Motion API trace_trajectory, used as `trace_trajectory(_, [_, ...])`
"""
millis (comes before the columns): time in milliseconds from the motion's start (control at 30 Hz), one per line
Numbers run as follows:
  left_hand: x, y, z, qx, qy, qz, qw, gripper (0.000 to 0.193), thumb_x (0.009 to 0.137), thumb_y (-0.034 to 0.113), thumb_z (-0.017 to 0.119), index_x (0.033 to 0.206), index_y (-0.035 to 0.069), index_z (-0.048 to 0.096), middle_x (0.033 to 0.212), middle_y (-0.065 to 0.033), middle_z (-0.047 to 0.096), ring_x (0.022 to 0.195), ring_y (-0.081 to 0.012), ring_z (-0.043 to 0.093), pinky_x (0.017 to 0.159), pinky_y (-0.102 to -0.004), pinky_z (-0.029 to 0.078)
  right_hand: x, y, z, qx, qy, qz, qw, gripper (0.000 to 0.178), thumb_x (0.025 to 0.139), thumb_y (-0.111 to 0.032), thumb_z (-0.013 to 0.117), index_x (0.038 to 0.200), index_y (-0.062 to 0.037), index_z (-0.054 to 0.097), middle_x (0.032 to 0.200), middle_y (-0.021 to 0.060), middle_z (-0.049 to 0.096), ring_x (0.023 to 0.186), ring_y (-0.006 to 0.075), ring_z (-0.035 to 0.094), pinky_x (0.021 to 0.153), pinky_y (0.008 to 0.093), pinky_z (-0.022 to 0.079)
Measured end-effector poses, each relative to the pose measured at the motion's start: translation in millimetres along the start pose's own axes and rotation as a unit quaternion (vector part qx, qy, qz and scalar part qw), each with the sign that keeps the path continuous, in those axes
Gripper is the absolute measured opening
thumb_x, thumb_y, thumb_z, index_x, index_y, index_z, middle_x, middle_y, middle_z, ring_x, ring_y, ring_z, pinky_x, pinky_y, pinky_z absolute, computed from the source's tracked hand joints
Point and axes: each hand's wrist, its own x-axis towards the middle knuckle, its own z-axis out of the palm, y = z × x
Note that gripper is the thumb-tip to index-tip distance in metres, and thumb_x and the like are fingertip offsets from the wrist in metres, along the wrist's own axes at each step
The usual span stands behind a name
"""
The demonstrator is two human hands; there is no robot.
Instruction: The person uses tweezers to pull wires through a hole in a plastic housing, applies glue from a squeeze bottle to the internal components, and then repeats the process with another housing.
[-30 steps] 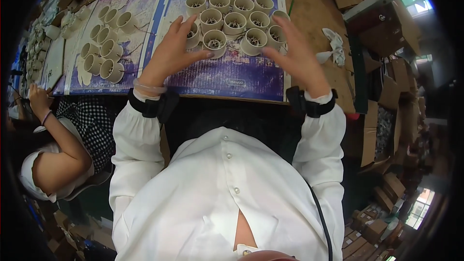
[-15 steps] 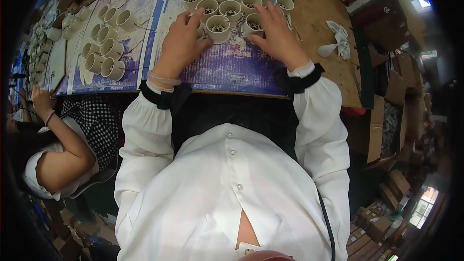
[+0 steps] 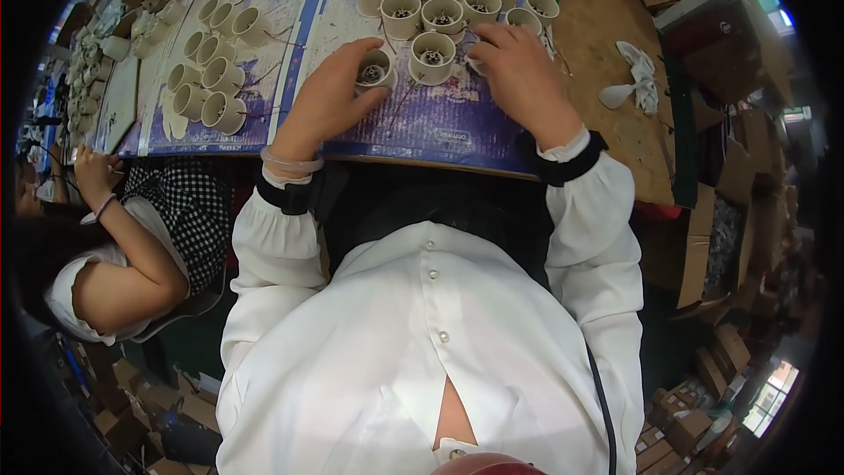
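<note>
My left hand is curled round a white cup-shaped part with dark and metallic pieces inside, its thumb on the near side. My right hand is closed over another white cup-shaped part, of which only a pale edge shows beside the fingers. Between the hands stands an upright cup-shaped part, touched by neither. Beyond them several more cup-shaped parts stand close together, open ends up. One cup is partly covered by my right hand. Thin dark wires lie among them.
A purple printed cardboard sheet covers the table. Left of me, more cups lie tilted in rows with reddish wires. A crumpled white cloth lies on the brown board at right. Another person's arm reaches in at left.
My left hand has drawn a cup slightly away from the group, toward me. My right hand has closed and turned over its cup, hiding most of it. The whole view has shifted a little.
</note>
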Motion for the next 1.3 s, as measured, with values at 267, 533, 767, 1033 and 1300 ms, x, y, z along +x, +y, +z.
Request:
trace_trajectory(267, [-6.0,5.6,0.4,0.011,0.071,-0.052,0.996,0.056,0.079,0.016,0.073,0.126,0.002,0.047,0.107,-0.0172,0.064,0.098,-0.0313,0.063,0.085,-0.0361,0.05,23.5,-30.4,-9.7,0.11,0.022,-0.067,0.991,0.033,0.073,-0.008,0.07,0.106,-0.0064,0.062,0.121,0.009,0.057,0.111,0.0291,0.053,0.094,0.0395,0.044])
trace_trajectory(533, [-16.9,-2.9,-6.4,-0.118,0.058,-0.085,0.988,0.056,0.077,0.02,0.076,0.123,0.003,0.049,0.105,-0.0138,0.066,0.097,-0.026,0.064,0.085,-0.0329,0.051,5.9,-38.7,-19.5,0.185,-0.03,-0.088,0.978,0.033,0.074,-0.005,0.069,0.106,-0.0082,0.063,0.115,0.0065,0.058,0.112,0.0289,0.051,0.094,0.0387,0.044])
trace_trajectory(767, [-17.2,12.0,-5.8,-0.201,0.033,-0.08,0.976,0.056,0.079,0.017,0.076,0.126,0.005,0.049,0.109,-0.0109,0.064,0.101,-0.0185,0.063,0.086,-0.03,0.051,-0.2,-3.7,-16.3,0.124,-0.027,-0.1,0.987,0.04,0.074,0.002,0.063,0.111,-0.0125,0.064,0.113,0.0053,0.058,0.113,0.0283,0.05,0.093,0.038,0.045])
trace_trajectory(1033, [-15.9,20.0,-0.7,-0.316,0.026,-0.092,0.944,0.059,0.08,0.013,0.075,0.131,0.005,0.045,0.114,-0.0096,0.061,0.104,-0.0171,0.06,0.09,-0.0292,0.049,9.9,-7.1,3.8,-0.007,-0.015,-0.067,0.998,0.049,0.076,0.003,0.057,0.121,-0.0154,0.06,0.115,0.0078,0.058,0.116,0.028,0.049,0.095,0.038,0.043])
trace_trajectory(1300, [-12.4,25.1,0.0,-0.392,0.025,-0.023,0.919,0.064,0.079,0.006,0.073,0.134,0.006,0.042,0.124,-0.0096,0.055,0.114,-0.0178,0.054,0.095,-0.0312,0.047,1.9,-42.3,-45.1,0.342,-0.014,0.068,0.937,0.044,0.083,-0.006,0.064,0.126,-0.0108,0.056,0.133,0.0106,0.05,0.117,0.0269,0.052,0.096,0.0368,0.044])
